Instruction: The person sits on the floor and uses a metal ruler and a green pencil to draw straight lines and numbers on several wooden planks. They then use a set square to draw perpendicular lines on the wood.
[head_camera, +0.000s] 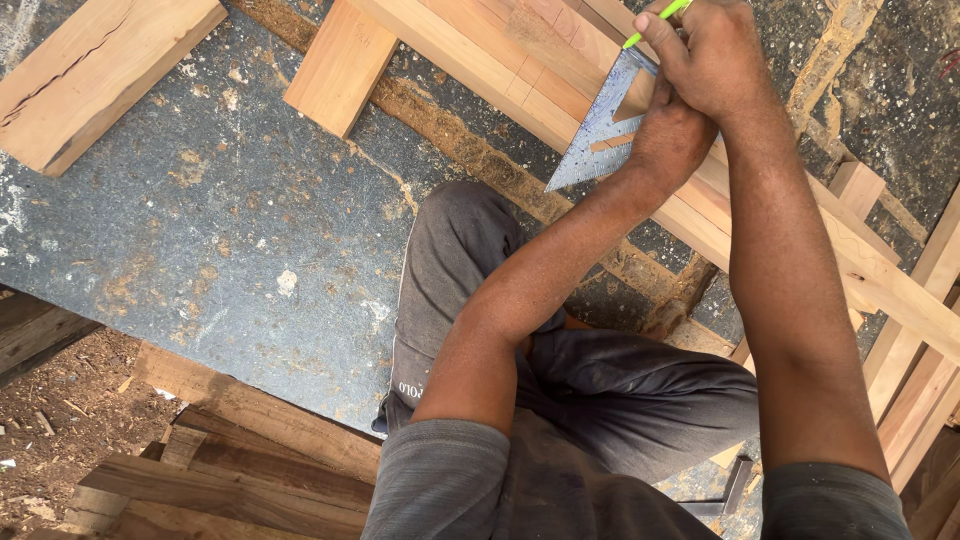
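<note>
Left hand (668, 135) presses flat, pinning the metal triangular square (597, 130) to the wooden board (560, 75); right hand (705, 55) pinches a green pencil (657, 22) against its edge for a straight guide.

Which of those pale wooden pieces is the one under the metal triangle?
The long pale plank running diagonally from top centre to the right edge; the metal triangle lies on it under both hands. The short block and cracked board lie apart, untouched.

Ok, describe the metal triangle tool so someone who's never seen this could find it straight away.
Start at the long pale wooden frame that runs across the top of the picture over the dark speckled floor. The speed square lies flat on it, pinned under the left hand, beside the right hand with its green pencil. It is the only grey metal piece among bare timber.
</note>
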